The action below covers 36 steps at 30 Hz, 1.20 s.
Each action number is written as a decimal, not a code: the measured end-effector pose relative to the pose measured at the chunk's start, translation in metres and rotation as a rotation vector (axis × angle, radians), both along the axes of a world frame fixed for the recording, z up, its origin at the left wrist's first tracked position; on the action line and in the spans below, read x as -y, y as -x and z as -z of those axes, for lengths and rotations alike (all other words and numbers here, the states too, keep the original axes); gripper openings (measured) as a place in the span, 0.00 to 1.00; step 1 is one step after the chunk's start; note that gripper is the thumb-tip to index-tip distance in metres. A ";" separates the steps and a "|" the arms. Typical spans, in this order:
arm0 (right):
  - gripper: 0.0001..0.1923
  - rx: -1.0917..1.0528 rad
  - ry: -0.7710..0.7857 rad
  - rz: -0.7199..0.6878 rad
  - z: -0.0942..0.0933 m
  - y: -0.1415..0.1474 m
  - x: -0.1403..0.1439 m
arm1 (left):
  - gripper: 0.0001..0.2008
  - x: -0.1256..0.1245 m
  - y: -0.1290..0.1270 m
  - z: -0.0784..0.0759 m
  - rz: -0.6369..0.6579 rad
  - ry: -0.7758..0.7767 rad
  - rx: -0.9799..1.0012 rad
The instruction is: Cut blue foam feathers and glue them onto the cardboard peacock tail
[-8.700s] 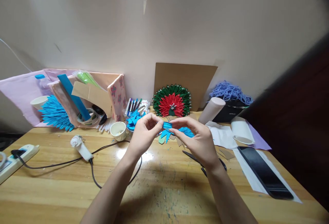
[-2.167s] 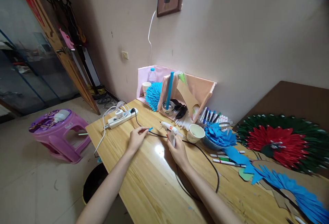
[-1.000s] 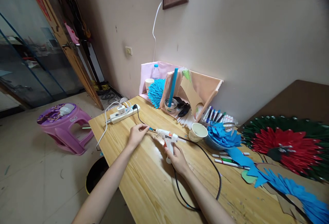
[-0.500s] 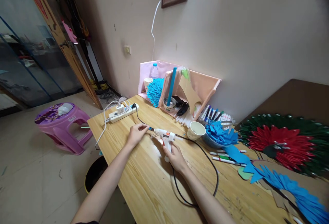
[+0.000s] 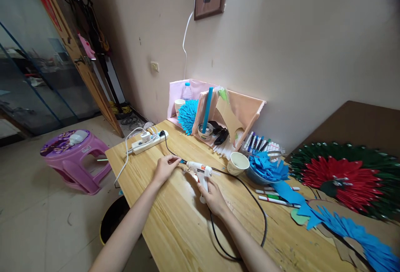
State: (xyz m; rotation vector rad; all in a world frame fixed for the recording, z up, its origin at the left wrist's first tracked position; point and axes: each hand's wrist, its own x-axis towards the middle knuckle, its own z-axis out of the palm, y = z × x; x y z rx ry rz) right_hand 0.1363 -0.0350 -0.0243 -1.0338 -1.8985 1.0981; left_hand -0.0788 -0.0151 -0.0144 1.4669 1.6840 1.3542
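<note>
Right hand [image 5: 212, 195] wrapped round the grip of a white glue gun [image 5: 200, 171], fingers closed on the handle, gun upright-ish on the worktop [image 5: 175, 230] with its nozzle pointing left. Left hand [image 5: 163, 168] resting on the worktop just left of the nozzle, thumb and forefinger pinched together on a small blue piece [image 5: 182, 161]; the piece sits right at the nozzle tip, too small to tell if they actually touch. Black cord [image 5: 264, 226] runs from the gun's base, loops across the worktop toward the near edge. A second stretch of black cord goes up from near the left hand to a white power strip [image 5: 146, 143] at the far left corner of the worktop.

Just right of the gun, a paper cup [image 5: 238, 163], upright, open. Beside that a bowl heaped with blue paper cuts [image 5: 268, 167]. Row of marker pens [image 5: 261, 143] lying behind the cup, against the wall. Two loose markers [image 5: 275, 197] in front of the bowl. Far right: a red and green fan-shaped paper piece [image 5: 340, 176], and nearer, a blue feathered paper strip [image 5: 353, 234]. Back by the wall, a pink cardboard stand [image 5: 246, 109] with a blue tube [image 5: 206, 109] leaning in it, a blue spiky paper fan [image 5: 187, 116] and a water bottle [image 5: 186, 92] to its left. On the floor, left, a purple plastic stool [image 5: 73, 159]; a dark bin [image 5: 114, 222] under the worktop edge
</note>
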 end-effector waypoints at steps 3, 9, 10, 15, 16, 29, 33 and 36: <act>0.19 -0.004 -0.009 -0.002 0.000 0.000 0.000 | 0.12 0.001 -0.002 -0.003 -0.001 -0.004 0.004; 0.19 0.003 -0.032 -0.010 -0.004 -0.001 0.001 | 0.12 0.002 -0.004 -0.005 -0.007 0.008 0.015; 0.19 0.003 -0.030 -0.011 -0.005 -0.001 0.001 | 0.12 0.001 -0.004 -0.005 -0.008 0.010 0.017; 0.19 0.018 -0.033 -0.006 -0.004 -0.001 0.000 | 0.12 0.000 -0.002 -0.001 -0.007 0.012 0.024; 0.19 0.023 -0.035 -0.005 -0.004 -0.001 0.000 | 0.12 -0.001 -0.002 0.000 -0.007 0.011 0.025; 0.19 0.017 -0.034 0.008 -0.004 0.000 0.000 | 0.12 0.000 -0.001 -0.003 -0.021 0.012 0.022; 0.19 0.015 -0.036 0.007 -0.004 -0.001 0.000 | 0.13 0.000 -0.001 -0.003 -0.034 0.007 0.021; 0.20 0.033 -0.024 0.011 -0.004 -0.001 0.000 | 0.12 0.000 -0.001 -0.004 -0.039 0.007 0.023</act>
